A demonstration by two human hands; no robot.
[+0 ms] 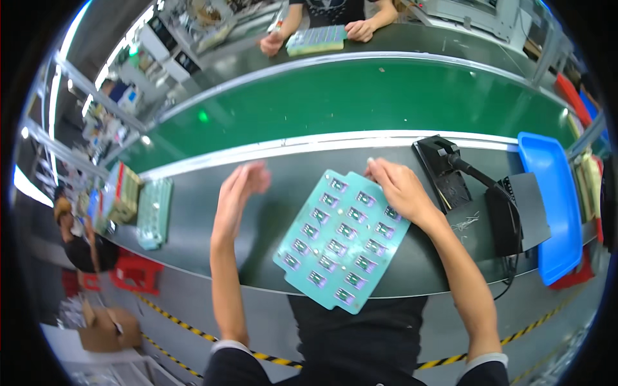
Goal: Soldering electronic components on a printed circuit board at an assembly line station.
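A teal panel [329, 215] with rows of small pieces like circuit boards in its pockets is held at a slant over the bench's near edge. My right hand [400, 190] grips its upper right edge, the thumb lying near the top corner. Some of the panel's rim is covered by those fingers. My left hand [241, 192] is raised to the left of the panel, apart from it. Its fingers are stretched out, slightly smeared by motion, with nothing seen in them.
Left on the dark bench [193, 212] lies a stack of teal panels [154, 212]. At right stand a black device with a cable [444, 170], a black box [505, 215] and a blue tray [559, 219]. Beyond the green belt [360, 96], a co-worker handles a similar panel [317, 40].
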